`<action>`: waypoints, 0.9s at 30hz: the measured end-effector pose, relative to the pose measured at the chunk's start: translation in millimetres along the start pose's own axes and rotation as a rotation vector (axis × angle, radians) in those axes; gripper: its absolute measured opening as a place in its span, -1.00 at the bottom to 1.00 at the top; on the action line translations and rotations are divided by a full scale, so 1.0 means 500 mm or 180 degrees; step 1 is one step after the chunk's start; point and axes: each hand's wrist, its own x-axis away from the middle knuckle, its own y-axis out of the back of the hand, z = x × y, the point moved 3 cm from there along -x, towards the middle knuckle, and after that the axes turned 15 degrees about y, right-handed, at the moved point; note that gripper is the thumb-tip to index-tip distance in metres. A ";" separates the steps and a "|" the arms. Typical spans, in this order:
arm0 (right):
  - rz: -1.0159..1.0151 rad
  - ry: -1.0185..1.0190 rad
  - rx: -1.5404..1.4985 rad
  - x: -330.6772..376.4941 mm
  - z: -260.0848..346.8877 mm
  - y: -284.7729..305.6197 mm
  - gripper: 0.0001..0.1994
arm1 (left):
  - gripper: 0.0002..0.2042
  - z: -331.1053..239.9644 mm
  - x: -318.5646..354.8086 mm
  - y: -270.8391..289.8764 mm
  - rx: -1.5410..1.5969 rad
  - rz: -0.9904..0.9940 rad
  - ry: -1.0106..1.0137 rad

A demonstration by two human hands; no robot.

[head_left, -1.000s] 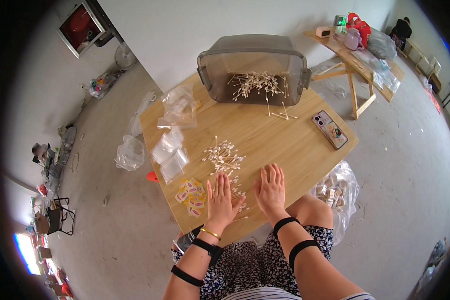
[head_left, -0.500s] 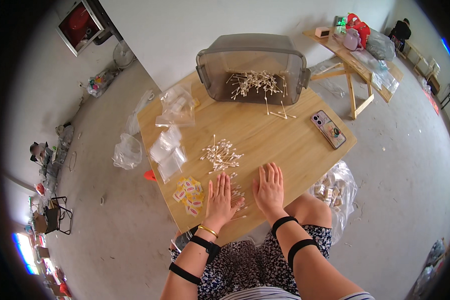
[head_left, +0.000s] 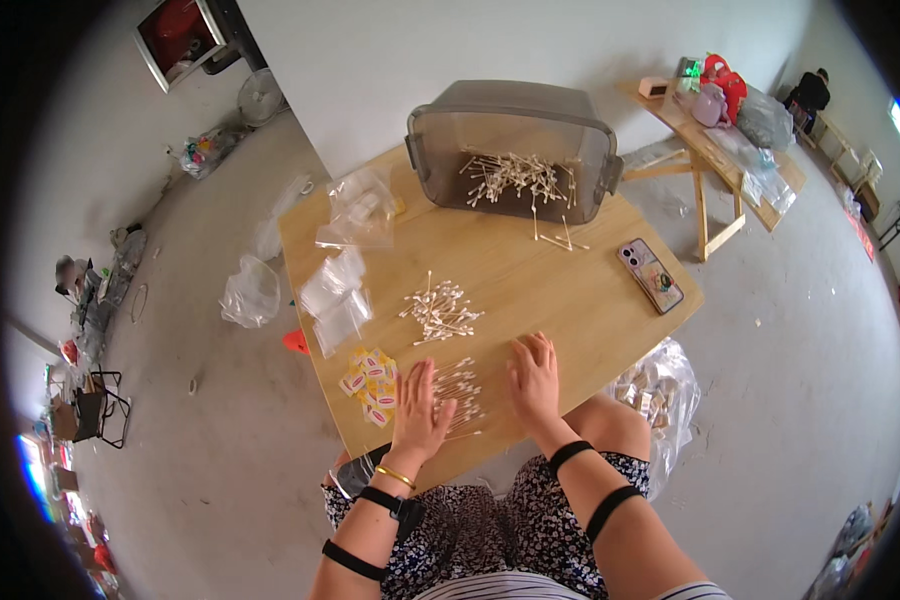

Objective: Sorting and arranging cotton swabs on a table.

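A row of cotton swabs [head_left: 460,393] lies roughly side by side near the table's front edge. My left hand [head_left: 420,408] is at their left ends, fingers stretched and thumb apart, partly covering them. To the right of the row, apart from it, my right hand [head_left: 536,383] rests low over the wood with fingers extended, holding nothing. A looser pile of cotton swabs [head_left: 440,311] sits just beyond. Small yellow-and-white paper labels [head_left: 372,385] are heaped against the outer side of my left hand.
A grey translucent bin [head_left: 515,133] lies on its side at the back, swabs inside and a few spilled out. Clear plastic bags [head_left: 335,292] occupy the table's left side. A phone [head_left: 651,275] lies at the right. Beside my knee hangs a bag of small packs [head_left: 660,395].
My left hand has slid left, uncovering more of the swab row. The right hand stays about where it was, its fingers slightly more bent. The view has shifted a little.
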 end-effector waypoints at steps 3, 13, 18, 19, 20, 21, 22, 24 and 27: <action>0.0022 0.0019 -0.0814 0.017 0.005 0.008 -0.59 | -0.28 0.025 0.042 -0.001 0.0830 -0.0379 0.0368; 0.0060 -0.0095 -0.1751 0.070 0.103 -0.005 -0.59 | -0.25 -0.033 0.098 -0.028 0.0623 -0.0532 0.0305; 0.0311 0.0266 -0.1475 0.088 0.121 0.002 -0.56 | -0.12 -0.052 0.146 -0.068 -0.0465 0.0043 0.0092; 0.0270 0.0226 -0.1465 0.090 0.120 0.003 -0.55 | -0.12 -0.054 0.151 -0.075 -0.0557 0.0129 0.0119; 0.0226 0.0189 -0.1456 0.092 0.119 0.005 -0.54 | -0.12 -0.054 0.158 -0.076 -0.0530 0.0114 0.0121; 0.0234 0.0211 -0.1434 0.094 0.120 0.006 -0.54 | -0.11 -0.052 0.165 -0.077 -0.0664 0.0156 0.0057; 0.0238 0.0132 -0.1435 0.098 0.116 0.005 -0.55 | -0.11 -0.051 0.168 -0.079 -0.0796 0.0191 -0.0013; 0.0241 0.0081 -0.1411 0.106 0.109 0.005 -0.55 | -0.09 -0.050 0.167 -0.082 -0.0825 0.0155 -0.0003; 0.0369 0.0071 -0.1304 0.113 0.107 0.007 -0.57 | -0.08 -0.046 0.152 -0.083 -0.0910 0.0072 0.0100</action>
